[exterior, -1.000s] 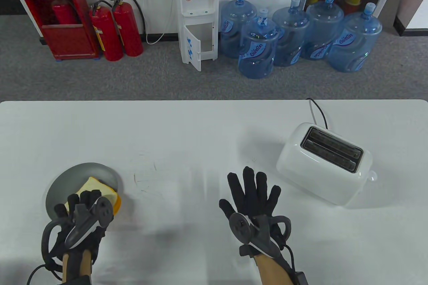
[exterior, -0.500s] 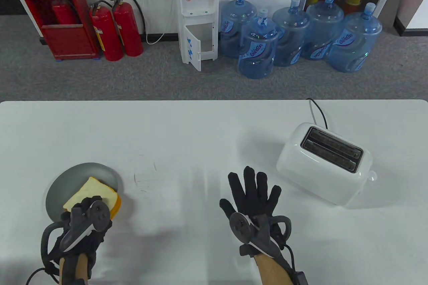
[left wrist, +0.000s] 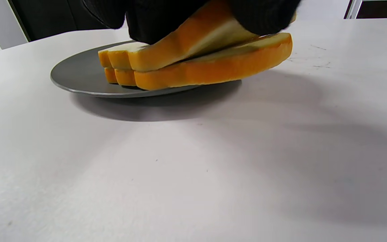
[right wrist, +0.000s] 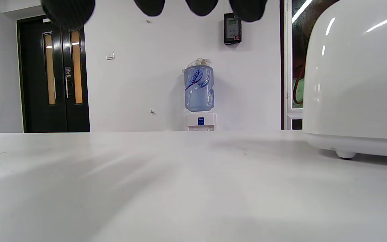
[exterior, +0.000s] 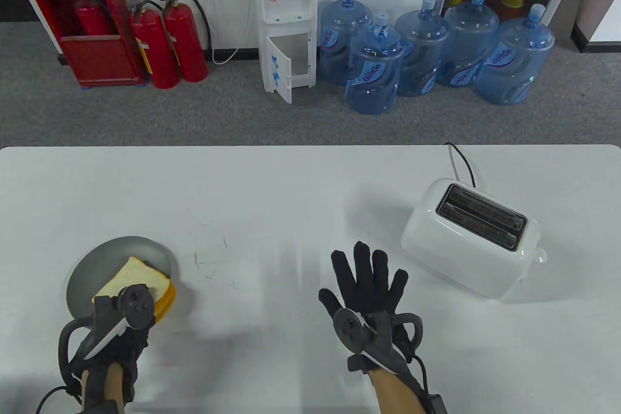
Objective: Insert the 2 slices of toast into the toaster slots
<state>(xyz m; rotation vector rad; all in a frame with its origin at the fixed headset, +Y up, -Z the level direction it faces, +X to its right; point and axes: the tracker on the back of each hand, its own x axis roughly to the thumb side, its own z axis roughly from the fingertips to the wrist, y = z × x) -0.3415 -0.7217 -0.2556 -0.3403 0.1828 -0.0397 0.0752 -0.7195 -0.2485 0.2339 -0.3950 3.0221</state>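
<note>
**First slice coming off the plate**

Pulled back toward the desk's near edge since a second ago, the left hand [exterior: 119, 331] now pinches the top slice [left wrist: 193, 40], tilting its near end up off the lower slice [left wrist: 213, 69] on the grey plate [exterior: 97, 258]. The right hand [exterior: 371, 288] rests flat, fingers spread, holding nothing, near the toaster [exterior: 473, 239]. Pickup is under way; next the slice likely must be carried right of the plate, stood on edge and lowered into an empty slot.

Plate [exterior: 85, 271]: on the desk [exterior: 271, 190], near the front left.
Two slices [left wrist: 210, 67]: stacked on the plate; the top slice [left wrist: 166, 55] tips up at one end.
Left hand [exterior: 116, 331]: over the stack's near edge, seemingly pinching the top slice.
Toaster [exterior: 470, 239]: far right.
Right hand [exterior: 371, 297]: between plate and toaster.
</note>
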